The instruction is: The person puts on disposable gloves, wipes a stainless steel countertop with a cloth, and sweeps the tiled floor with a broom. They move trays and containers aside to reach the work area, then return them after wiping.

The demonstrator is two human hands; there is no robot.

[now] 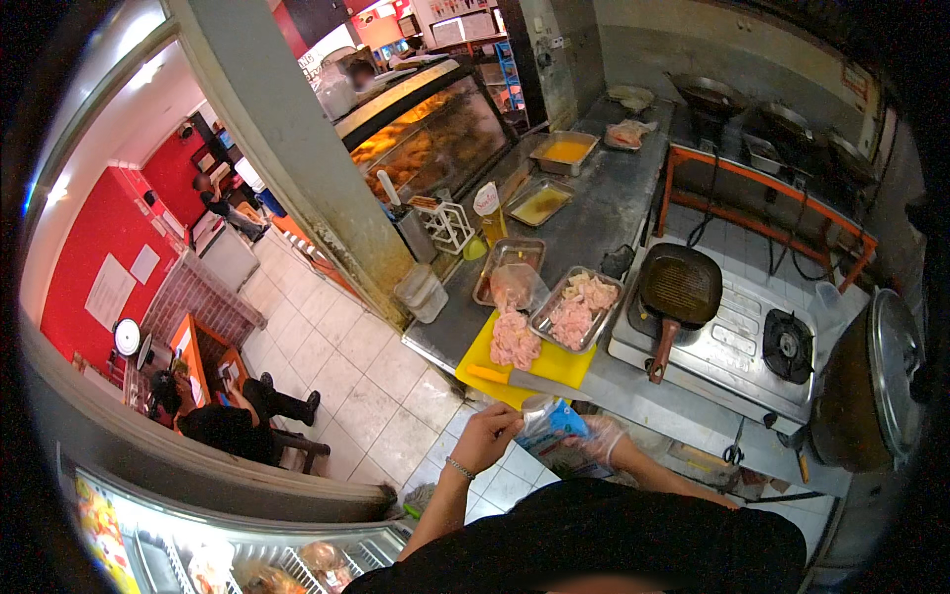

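My left hand (486,438), bare and with a bracelet on the wrist, pinches the upper left end of a blue and white plastic packet (557,422). In a transparent disposable glove, my right hand (600,438) grips the packet's other side. Just beyond them lies a yellow cutting board (479,356) at the counter's edge. A knife (531,380) with a yellow handle rests across its near part. Behind the blade sits a heap of raw meat, apparently chicken (514,340). More pale raw pieces fill a metal tray (531,324) beside it. A plastic bag (517,286) lies over another metal tray (540,245).
Right of the board, a square grill pan (680,286) sits on a gas stove (738,349). A large lidded pot (853,386) stands farther right. Scissors (733,453) lie at the front edge. An open-looking lit fridge (260,546) is behind my left. Two people are beyond the doorway.
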